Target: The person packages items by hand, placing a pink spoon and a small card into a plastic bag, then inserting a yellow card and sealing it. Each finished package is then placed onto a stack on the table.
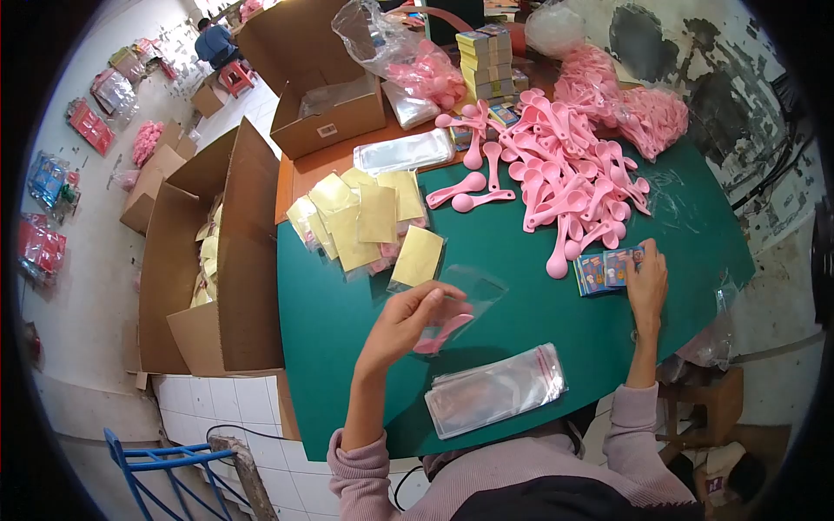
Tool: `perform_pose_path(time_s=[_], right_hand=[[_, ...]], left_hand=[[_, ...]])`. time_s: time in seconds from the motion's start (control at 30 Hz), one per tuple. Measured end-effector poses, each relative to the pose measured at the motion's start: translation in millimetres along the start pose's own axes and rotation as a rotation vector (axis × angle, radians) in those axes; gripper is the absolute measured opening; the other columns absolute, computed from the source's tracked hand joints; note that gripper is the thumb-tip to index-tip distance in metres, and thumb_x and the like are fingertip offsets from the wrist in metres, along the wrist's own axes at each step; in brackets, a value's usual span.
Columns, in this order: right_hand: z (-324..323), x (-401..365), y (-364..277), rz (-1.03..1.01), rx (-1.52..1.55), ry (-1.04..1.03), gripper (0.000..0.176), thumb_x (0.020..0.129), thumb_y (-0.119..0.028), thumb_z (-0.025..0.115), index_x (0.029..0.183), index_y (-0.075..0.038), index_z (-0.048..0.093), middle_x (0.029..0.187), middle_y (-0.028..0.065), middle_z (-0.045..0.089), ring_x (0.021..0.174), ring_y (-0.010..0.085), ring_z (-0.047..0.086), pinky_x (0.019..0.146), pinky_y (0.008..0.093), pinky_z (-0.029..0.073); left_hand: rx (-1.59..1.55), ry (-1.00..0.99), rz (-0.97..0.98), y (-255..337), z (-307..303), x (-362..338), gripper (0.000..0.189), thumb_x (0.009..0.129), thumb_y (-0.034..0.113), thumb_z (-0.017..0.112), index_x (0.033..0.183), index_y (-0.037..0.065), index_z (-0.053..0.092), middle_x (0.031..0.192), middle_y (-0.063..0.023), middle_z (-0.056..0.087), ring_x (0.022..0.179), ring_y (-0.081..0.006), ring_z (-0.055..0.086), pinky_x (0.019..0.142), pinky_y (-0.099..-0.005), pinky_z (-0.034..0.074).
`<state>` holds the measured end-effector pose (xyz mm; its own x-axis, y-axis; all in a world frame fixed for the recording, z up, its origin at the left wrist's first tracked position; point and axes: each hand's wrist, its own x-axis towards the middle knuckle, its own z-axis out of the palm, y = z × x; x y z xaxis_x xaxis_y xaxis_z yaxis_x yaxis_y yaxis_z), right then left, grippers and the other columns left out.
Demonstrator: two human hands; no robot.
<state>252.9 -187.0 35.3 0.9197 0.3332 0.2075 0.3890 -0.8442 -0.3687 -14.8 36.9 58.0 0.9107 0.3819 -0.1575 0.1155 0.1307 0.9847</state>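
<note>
My left hand [407, 317] is closed on a clear plastic bag [478, 291] with a pink spoon [453, 326] inside. On the right, my right hand [646, 276] has its fingers on a stack of small printed cards [594, 273], gripping the top card. Behind the cards lies a big heap of pink spoons [565, 165]. Flat empty clear bags [495, 391] lie in a stack near the table's front edge. Filled packets with yellowish cards [356, 227] are piled at the left, one of them [418, 255] just beyond my left hand.
An open carton [252, 260] holding packets stands left of the green table [695, 234]. Another carton [334, 117], more clear bags [403, 151] and banded card stacks [486, 62] are at the back. A seated person [215, 45] is far off; another person [725, 473] is low at right.
</note>
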Motion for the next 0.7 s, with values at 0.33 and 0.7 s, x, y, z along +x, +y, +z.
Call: perform_pose_path(time_s=[0.33, 0.7], right_hand=[[-6.3, -40.3, -102.2, -0.446, 0.970, -0.350, 0.020, 0.082, -0.012, 0.061, 0.093, -0.002, 0.048, 0.069, 0.0081, 0.059, 0.059, 0.0096, 0.054, 0.053, 0.0254, 0.044], [4.2, -44.8, -104.2, -0.580, 0.804, -0.629, 0.019, 0.082, -0.012, 0.061, 0.091, -0.002, 0.047, 0.064, 0.0080, 0.057, 0.055, 0.0112, 0.055, 0.050, 0.0243, 0.042]], left_hand=[[0.110, -0.179, 0.010, -24.5, 18.2, 29.5, 0.030, 0.095, 0.020, 0.038, 0.103, -0.004, 0.055, 0.092, -0.0115, 0.062, 0.091, -0.0181, 0.061, 0.078, -0.0274, 0.050], [0.091, -0.154, -0.031, -22.9, 9.6, 27.1, 0.033, 0.095, 0.025, 0.039, 0.104, -0.004, 0.054, 0.091, -0.0088, 0.062, 0.082, -0.0117, 0.059, 0.075, -0.0266, 0.049]])
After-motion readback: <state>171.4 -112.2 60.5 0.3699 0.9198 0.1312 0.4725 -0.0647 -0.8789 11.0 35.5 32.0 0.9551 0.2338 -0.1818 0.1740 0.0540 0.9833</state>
